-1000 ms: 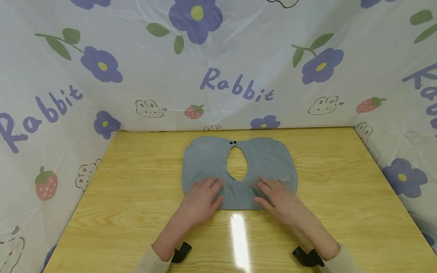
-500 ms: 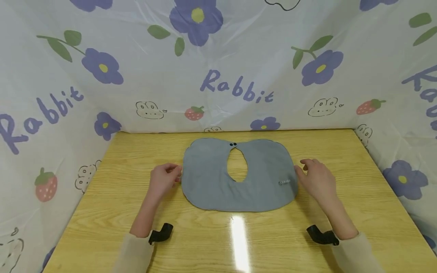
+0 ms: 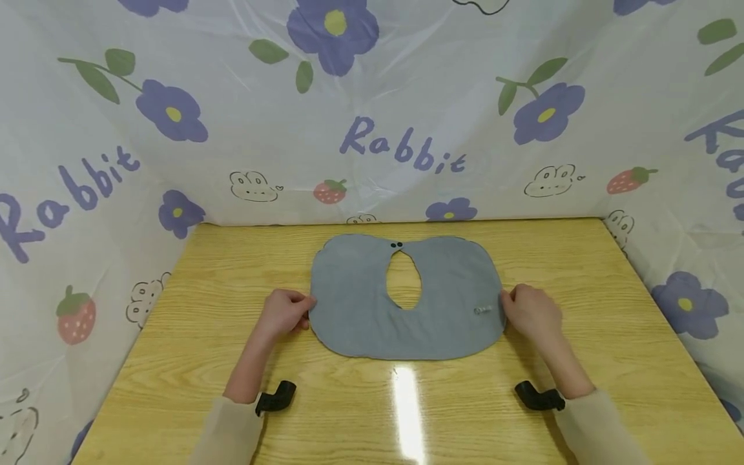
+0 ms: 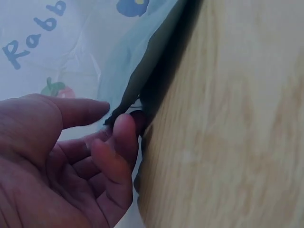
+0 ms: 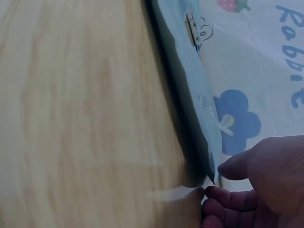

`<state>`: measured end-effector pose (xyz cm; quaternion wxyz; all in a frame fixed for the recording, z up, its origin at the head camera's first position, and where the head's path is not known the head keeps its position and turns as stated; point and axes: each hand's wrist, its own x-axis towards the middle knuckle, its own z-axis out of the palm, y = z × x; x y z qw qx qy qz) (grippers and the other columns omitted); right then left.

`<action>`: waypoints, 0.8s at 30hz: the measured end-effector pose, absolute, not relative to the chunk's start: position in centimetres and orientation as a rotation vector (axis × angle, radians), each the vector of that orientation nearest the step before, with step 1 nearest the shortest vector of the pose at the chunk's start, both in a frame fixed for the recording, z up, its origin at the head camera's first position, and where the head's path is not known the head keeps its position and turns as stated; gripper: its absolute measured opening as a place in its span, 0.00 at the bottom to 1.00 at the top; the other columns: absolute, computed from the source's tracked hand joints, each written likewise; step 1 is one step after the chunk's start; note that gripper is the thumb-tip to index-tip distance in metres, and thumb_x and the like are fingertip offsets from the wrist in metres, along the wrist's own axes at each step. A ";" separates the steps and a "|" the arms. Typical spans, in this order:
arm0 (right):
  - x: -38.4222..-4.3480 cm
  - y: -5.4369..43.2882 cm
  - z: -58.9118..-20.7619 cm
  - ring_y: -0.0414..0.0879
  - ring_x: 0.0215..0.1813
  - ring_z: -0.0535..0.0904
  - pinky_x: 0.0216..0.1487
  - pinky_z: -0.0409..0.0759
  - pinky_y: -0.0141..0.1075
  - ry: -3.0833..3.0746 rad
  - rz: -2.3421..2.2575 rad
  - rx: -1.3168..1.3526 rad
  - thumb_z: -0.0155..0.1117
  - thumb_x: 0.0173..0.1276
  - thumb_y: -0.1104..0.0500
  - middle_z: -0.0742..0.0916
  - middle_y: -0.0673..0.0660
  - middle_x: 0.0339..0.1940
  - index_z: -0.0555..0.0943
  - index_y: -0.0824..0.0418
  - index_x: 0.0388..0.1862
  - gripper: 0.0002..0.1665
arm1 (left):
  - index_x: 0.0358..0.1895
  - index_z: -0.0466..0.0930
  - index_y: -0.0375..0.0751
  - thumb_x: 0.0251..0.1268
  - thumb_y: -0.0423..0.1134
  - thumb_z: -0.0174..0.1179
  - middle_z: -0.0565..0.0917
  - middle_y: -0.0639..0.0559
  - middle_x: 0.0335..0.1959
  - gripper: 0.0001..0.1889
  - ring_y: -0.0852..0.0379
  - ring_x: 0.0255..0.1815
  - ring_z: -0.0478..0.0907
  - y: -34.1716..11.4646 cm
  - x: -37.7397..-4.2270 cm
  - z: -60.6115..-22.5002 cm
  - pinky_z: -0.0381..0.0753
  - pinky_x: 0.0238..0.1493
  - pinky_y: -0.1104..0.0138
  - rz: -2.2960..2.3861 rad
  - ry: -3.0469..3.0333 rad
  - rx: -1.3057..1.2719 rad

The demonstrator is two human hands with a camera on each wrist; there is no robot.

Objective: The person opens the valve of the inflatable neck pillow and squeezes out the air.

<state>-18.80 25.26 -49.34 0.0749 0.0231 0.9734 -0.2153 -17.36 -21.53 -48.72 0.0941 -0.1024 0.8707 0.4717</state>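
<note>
A grey-blue bib (image 3: 349,294) lies spread on the wooden table, its oval neck hole in the middle and two dark snaps joined at the top. My left hand (image 3: 285,311) pinches its left edge. In the left wrist view the thumb (image 4: 85,111) is above the cloth edge and curled fingers are under it. On the opposite side, my right hand (image 3: 533,313) pinches the bib's right edge, close to a small pale print (image 3: 483,310). The right wrist view shows the thumb (image 5: 235,166) at the cloth's corner with curled fingers below; that edge stands slightly off the table.
The wooden table (image 3: 232,258) extends around the bib. Printed sheeting (image 3: 407,97) with flowers, strawberries and lettering hangs at the back and both sides. A black wrist mount (image 3: 277,395) sits at the left cuff, another black mount (image 3: 537,396) at the right.
Both hands have moved outward from the bib's lower front, where they lay flat, to its left and right edges, and now pinch them. The bib has stayed in place.
</note>
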 end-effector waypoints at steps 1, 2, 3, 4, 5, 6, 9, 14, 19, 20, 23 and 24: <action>-18.9 25.1 -49.5 0.51 0.24 0.76 0.22 0.73 0.43 2.922 -0.653 0.062 0.50 0.81 0.50 0.82 0.58 0.25 0.82 0.66 0.36 0.23 | 0.39 0.88 0.27 0.74 0.38 0.61 0.82 0.48 0.16 0.14 0.57 0.16 0.78 -21.5 -17.4 -48.9 0.75 0.19 0.67 1.381 2.600 -0.288; -18.9 24.9 -49.6 0.50 0.23 0.76 0.22 0.73 0.42 2.921 -0.662 0.055 0.50 0.81 0.50 0.82 0.58 0.25 0.82 0.66 0.36 0.23 | 0.39 0.88 0.27 0.73 0.37 0.61 0.81 0.49 0.14 0.14 0.57 0.15 0.77 -21.4 -17.4 -49.0 0.74 0.19 0.68 1.368 2.617 -0.273; -19.0 24.7 -49.7 0.50 0.23 0.76 0.22 0.73 0.42 2.920 -0.667 0.053 0.50 0.81 0.51 0.82 0.58 0.25 0.82 0.66 0.36 0.22 | 0.38 0.88 0.27 0.73 0.36 0.60 0.81 0.49 0.13 0.13 0.57 0.14 0.76 -21.3 -17.4 -49.1 0.73 0.18 0.68 1.360 2.630 -0.268; -19.0 24.5 -49.8 0.50 0.23 0.76 0.21 0.74 0.42 2.915 -0.673 0.051 0.50 0.81 0.51 0.82 0.58 0.24 0.81 0.67 0.36 0.22 | 0.38 0.88 0.27 0.73 0.35 0.60 0.80 0.49 0.12 0.13 0.57 0.14 0.76 -21.3 -17.4 -49.1 0.71 0.18 0.68 1.356 2.639 -0.267; -19.0 24.3 -49.8 0.50 0.23 0.76 0.21 0.74 0.42 2.914 -0.677 0.054 0.50 0.81 0.52 0.82 0.59 0.25 0.81 0.67 0.37 0.21 | 0.38 0.89 0.27 0.73 0.35 0.60 0.80 0.49 0.12 0.12 0.57 0.14 0.75 -21.2 -17.5 -49.2 0.70 0.17 0.68 1.354 2.647 -0.272; -19.1 24.2 -49.9 0.51 0.23 0.76 0.21 0.74 0.43 2.913 -0.678 0.060 0.50 0.81 0.53 0.82 0.59 0.25 0.81 0.67 0.37 0.21 | 0.38 0.88 0.27 0.72 0.35 0.60 0.80 0.49 0.12 0.12 0.57 0.14 0.75 -21.1 -17.5 -49.2 0.69 0.17 0.68 1.353 2.655 -0.271; -19.4 24.0 -50.1 0.52 0.22 0.76 0.20 0.74 0.44 2.934 -0.655 0.076 0.51 0.81 0.54 0.81 0.60 0.24 0.80 0.67 0.36 0.20 | 0.37 0.88 0.27 0.73 0.34 0.59 0.79 0.49 0.11 0.12 0.56 0.14 0.76 -21.0 -17.7 -49.1 0.68 0.17 0.68 1.341 2.678 -0.272; -20.1 23.8 -50.2 0.53 0.21 0.75 0.19 0.72 0.43 2.974 -0.616 0.086 0.50 0.81 0.55 0.79 0.60 0.21 0.77 0.64 0.30 0.20 | 0.38 0.88 0.27 0.73 0.34 0.60 0.80 0.49 0.12 0.12 0.55 0.14 0.78 -20.7 -18.0 -49.2 0.69 0.18 0.68 1.343 2.701 -0.293; -20.5 23.6 -50.1 0.53 0.21 0.75 0.18 0.71 0.43 2.966 -0.632 0.107 0.50 0.81 0.56 0.80 0.60 0.22 0.78 0.65 0.31 0.19 | 0.37 0.88 0.28 0.72 0.35 0.60 0.79 0.49 0.12 0.12 0.55 0.15 0.78 -20.6 -18.3 -49.3 0.69 0.18 0.68 1.345 2.722 -0.303; -20.5 23.6 -50.0 0.53 0.21 0.75 0.19 0.72 0.43 2.961 -0.639 0.109 0.50 0.81 0.56 0.80 0.61 0.22 0.78 0.65 0.32 0.19 | 0.37 0.88 0.28 0.73 0.35 0.60 0.79 0.49 0.12 0.12 0.54 0.15 0.78 -20.6 -18.2 -49.2 0.68 0.18 0.68 1.345 2.722 -0.308; -20.6 23.8 -49.9 0.53 0.22 0.76 0.19 0.73 0.43 2.974 -0.642 0.102 0.52 0.80 0.54 0.81 0.61 0.24 0.79 0.66 0.34 0.18 | 0.38 0.88 0.28 0.73 0.36 0.59 0.81 0.48 0.14 0.13 0.53 0.16 0.79 -20.6 -18.2 -48.9 0.70 0.19 0.68 1.327 2.737 -0.315; -20.6 23.9 -49.9 0.53 0.22 0.76 0.19 0.73 0.44 2.981 -0.652 0.098 0.53 0.80 0.54 0.81 0.62 0.26 0.79 0.67 0.36 0.18 | 0.38 0.88 0.28 0.73 0.36 0.59 0.82 0.47 0.15 0.13 0.52 0.17 0.80 -20.7 -18.1 -48.8 0.72 0.21 0.67 1.312 2.753 -0.311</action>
